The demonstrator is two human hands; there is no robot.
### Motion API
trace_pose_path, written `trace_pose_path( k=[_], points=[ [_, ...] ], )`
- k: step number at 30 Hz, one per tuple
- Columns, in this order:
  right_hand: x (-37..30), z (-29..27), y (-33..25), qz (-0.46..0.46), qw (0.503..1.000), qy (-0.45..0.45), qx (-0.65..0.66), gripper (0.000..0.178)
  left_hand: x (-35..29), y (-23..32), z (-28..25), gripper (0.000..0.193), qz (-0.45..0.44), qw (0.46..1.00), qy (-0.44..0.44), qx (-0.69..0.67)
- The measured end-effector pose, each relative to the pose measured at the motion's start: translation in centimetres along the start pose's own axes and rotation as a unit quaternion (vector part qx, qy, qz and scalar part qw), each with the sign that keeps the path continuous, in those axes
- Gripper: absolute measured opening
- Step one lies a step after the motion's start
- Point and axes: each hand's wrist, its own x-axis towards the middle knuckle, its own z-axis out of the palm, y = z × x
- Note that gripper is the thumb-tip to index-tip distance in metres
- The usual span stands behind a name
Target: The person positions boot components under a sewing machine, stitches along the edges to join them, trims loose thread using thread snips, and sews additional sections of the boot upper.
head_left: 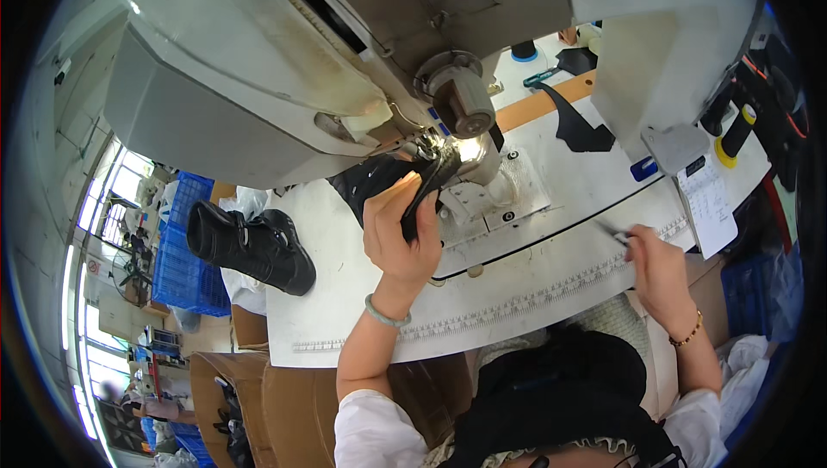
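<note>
My left hand point(401, 229) is closed on a black shoe upper point(363, 185), thumb on one side and fingers on the other. The piece sits at the lit needle area of a large sewing machine point(250, 102); the machine head hides part of it. Over the table's right front, my right hand point(662, 272) is closed round a small, thin metal tool point(613, 233) with a pointed tip, its exact kind blurred. Left of my left hand, a finished-looking black boot point(250, 247) lies on its side at the table's left edge.
A ruler strip point(517, 303) runs along the white table's point(345, 330) curved front edge. Black cut pieces point(575, 123), a thread spool point(736, 134) and a written paper slip point(708, 205) lie right. Blue crates point(183, 253) and a cardboard box point(267, 408) stand left.
</note>
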Motion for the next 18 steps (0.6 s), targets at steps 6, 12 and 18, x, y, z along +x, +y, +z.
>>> trace_pose_path(
  k=[6,12,18],
  points=[
    [8.8,0.7,-8.3,-0.325,0.942,0.055,-0.059,0.040,0.2,-0.2,-0.4,0.022,-0.031,1.000,0.002,0.002],
    [13.1,2.3,-10.0,-0.424,0.904,0.045,-0.035,0.030,0.0,-0.2,-0.2,0.022,-0.019,1.000,0.003,0.005],
    [15.1,2.7,-10.7,-0.430,0.901,0.049,-0.028,0.021,-0.5,-1.2,0.0,0.026,0.063,0.997,-0.001,0.037]
  ],
)
